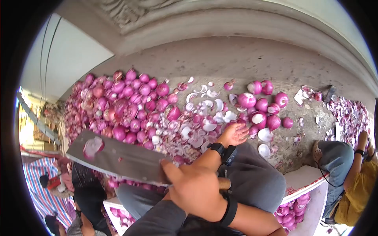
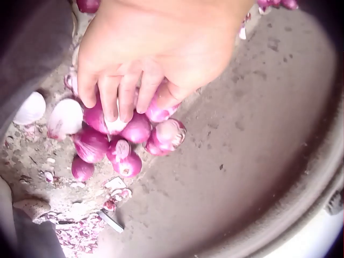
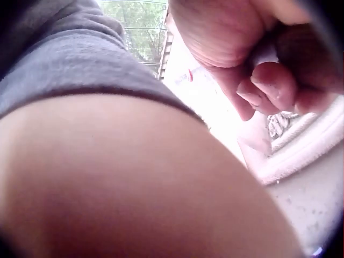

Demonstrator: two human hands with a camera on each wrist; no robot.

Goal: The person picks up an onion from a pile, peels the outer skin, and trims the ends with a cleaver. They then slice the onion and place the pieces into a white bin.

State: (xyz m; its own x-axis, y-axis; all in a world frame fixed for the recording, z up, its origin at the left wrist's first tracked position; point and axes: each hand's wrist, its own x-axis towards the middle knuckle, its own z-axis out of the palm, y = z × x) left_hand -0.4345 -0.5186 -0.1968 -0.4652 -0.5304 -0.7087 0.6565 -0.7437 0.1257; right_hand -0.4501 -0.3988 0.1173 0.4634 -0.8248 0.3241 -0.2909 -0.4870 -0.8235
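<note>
My right hand [image 1: 199, 190] grips a wide cleaver [image 1: 126, 159] by its wooden handle [image 1: 224, 183], the index finger laid along the blade. A pale piece of onion [image 1: 93, 147] lies on the flat of that blade, near its far end. In the right wrist view my curled fingers [image 3: 274, 86] show, but the blade does not. My left hand [image 1: 235, 133] reaches past the right one to a small group of peeled red onions [image 1: 261, 104]. Seen from the left wrist, the left hand [image 2: 156, 59] has its fingers spread down over these onions [image 2: 90, 144], fingertips overlapping them.
A large heap of red onions [image 1: 126, 94] spreads to the left, with cut pieces and skins [image 1: 193, 131] beside it. White boxes of onions [image 1: 301, 183] stand by my knees. Other people sit at both sides, one in a yellow top [image 1: 352, 200]. A low wall [image 1: 197, 51] runs behind.
</note>
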